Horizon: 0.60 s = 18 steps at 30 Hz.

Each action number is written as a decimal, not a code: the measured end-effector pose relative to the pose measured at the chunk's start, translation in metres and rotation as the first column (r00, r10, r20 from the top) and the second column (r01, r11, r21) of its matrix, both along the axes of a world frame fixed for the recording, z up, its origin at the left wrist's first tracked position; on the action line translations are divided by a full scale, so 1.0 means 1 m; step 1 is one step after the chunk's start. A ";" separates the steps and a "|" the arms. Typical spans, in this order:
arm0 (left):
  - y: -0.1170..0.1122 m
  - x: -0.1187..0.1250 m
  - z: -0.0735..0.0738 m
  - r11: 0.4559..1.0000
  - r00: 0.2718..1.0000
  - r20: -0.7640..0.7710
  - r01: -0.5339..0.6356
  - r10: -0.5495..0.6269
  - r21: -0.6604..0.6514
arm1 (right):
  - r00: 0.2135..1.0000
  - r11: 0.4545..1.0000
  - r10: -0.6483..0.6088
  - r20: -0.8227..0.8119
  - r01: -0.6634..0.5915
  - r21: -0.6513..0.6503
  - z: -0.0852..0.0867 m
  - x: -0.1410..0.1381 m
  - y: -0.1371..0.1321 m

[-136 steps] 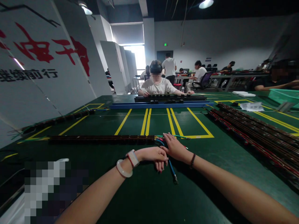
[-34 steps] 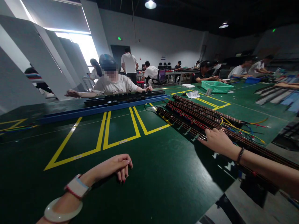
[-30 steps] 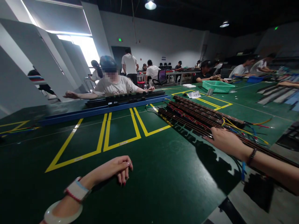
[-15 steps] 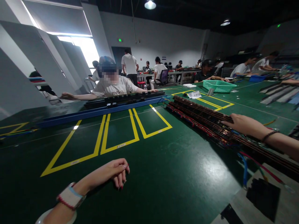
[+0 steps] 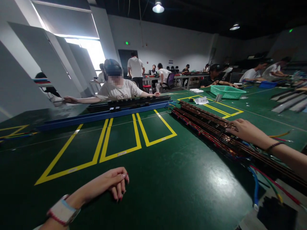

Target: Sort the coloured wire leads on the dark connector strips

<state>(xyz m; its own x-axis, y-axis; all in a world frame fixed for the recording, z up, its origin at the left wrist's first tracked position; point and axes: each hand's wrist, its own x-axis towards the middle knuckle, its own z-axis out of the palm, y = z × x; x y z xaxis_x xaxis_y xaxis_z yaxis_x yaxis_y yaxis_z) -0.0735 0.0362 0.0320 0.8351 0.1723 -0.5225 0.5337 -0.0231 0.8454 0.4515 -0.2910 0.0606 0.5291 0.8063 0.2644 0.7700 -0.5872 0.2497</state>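
Observation:
My left hand [image 5: 109, 184] rests on the green table [image 5: 153, 179] near its front edge, fingers loosely curled downward and holding nothing. My right hand [image 5: 246, 131] reaches out to the right and lies on top of a pile of long dark strips [image 5: 203, 119] with copper and red parts. Its fingers curl over the uppermost strips; whether it grips one I cannot make out. Coloured wires [image 5: 263, 179] in blue, red and yellow trail from the near ends of the strips.
Yellow tape outlines [image 5: 134, 134] mark the table's middle. A long blue rail with a black strip [image 5: 107, 110] lies across the far side, where a seated person in a white shirt [image 5: 117, 88] works. A green basket [image 5: 227, 91] stands far right. Other people sit at tables behind.
Since 4.5 s ago my view swung right and my right hand left the strip in front of me for the pile. In the last second it moved further up the pile; my left hand stayed.

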 end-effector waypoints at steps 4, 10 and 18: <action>0.003 -0.002 -0.003 1.000 1.000 -0.005 0.011 -0.011 -0.019 | 0.980 0.996 0.057 -0.192 -0.068 -0.050 -0.007 -0.062 0.017; 0.004 -0.003 -0.004 1.000 1.000 0.003 0.014 -0.014 -0.021 | 0.993 0.981 -0.094 0.075 0.105 -0.163 -0.037 -0.099 0.035; 0.005 -0.004 -0.004 1.000 1.000 0.009 0.017 -0.017 -0.024 | 0.978 0.966 -0.201 -0.046 0.191 -0.175 -0.044 -0.086 0.040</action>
